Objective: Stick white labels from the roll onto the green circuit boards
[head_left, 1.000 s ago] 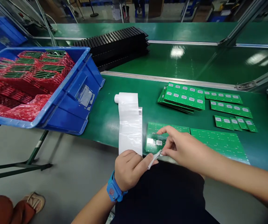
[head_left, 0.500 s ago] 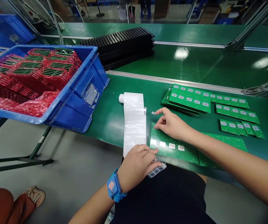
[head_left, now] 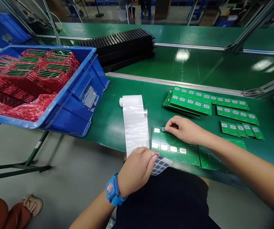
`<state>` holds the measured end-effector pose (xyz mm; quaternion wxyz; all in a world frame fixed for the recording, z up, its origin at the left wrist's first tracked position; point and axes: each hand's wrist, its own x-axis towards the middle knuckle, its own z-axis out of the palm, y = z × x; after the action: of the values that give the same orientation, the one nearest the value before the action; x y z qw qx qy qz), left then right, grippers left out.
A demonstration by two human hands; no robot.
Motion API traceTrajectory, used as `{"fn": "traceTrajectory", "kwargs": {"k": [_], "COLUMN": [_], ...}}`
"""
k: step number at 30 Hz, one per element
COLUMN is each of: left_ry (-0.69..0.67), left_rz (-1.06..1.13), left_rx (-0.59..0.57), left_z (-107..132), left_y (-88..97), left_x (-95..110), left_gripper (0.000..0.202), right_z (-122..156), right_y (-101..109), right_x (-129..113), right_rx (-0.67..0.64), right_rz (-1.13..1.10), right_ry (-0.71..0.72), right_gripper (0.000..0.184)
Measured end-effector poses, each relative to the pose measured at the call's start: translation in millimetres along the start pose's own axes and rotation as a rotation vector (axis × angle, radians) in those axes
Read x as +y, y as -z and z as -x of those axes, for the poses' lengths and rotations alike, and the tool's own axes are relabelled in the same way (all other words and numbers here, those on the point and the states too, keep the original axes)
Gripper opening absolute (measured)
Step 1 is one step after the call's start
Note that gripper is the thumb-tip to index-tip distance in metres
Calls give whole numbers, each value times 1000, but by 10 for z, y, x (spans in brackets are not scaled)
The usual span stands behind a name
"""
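Pinched between the thumb and forefinger of my right hand [head_left: 183,129] is a small label [head_left: 163,129], at the upper edge of a green circuit board [head_left: 170,140]. White labels sit on this board, one at its upper left corner and several in a row below. My left hand [head_left: 137,167], with a blue band on the wrist, grips a label sheet [head_left: 161,164] printed with dark-framed labels, bent over the table's front edge. Beside the board lies a roll of white backing strip [head_left: 134,121], its lower end hidden behind my left hand.
Stacked labelled boards [head_left: 190,100] and smaller board pieces [head_left: 237,115] lie to the right. A blue crate [head_left: 89,95] on the left holds boards in red bubble wrap. Black slotted trays [head_left: 124,47] stand behind. A person's foot [head_left: 32,205] shows at lower left.
My right hand has shifted right along the board's upper edge, and a label now shows at the upper left corner. The label sheet in my left hand has turned, showing more of its face.
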<state>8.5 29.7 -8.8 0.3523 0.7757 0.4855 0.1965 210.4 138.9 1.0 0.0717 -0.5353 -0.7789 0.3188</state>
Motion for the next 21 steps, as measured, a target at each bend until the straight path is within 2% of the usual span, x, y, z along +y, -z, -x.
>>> {"fn": "traceTrajectory", "kwargs": {"k": [1,3,8,11,14,16,18,21], "left_ry": [8,26,64,101,130,146,163,154], "left_rz": [18,41,94,115,146,172,173,141], "left_rx": [-2,-1,-7,-5,-2,5,30,92], "left_z": [-3,-9,-22,-37,-53,-57,-54,-36], "left_y": [11,25,42,59,78,88,90,82], "left_x": [5,10,14,17,18,14,4,-17], "left_gripper": [28,29,30,31,31,31,31,30], "right_z": [-14,-34,-36,23,145,246,341,440], "right_y": [30,49,-41,-122,-174,-182,-186,-229], "right_x": [15,30,20,4,-55,-130,-230,-393], "right_rx": [-69,-122,-100,-5,178,311,342,134], "right_rz": [-3,-3,10,97,382,484,345,-123], "right_ry": [-45,-92,-105,-39,117,200,269,273], "right_gripper": [20,20,18,18,18,22,26,17]}}
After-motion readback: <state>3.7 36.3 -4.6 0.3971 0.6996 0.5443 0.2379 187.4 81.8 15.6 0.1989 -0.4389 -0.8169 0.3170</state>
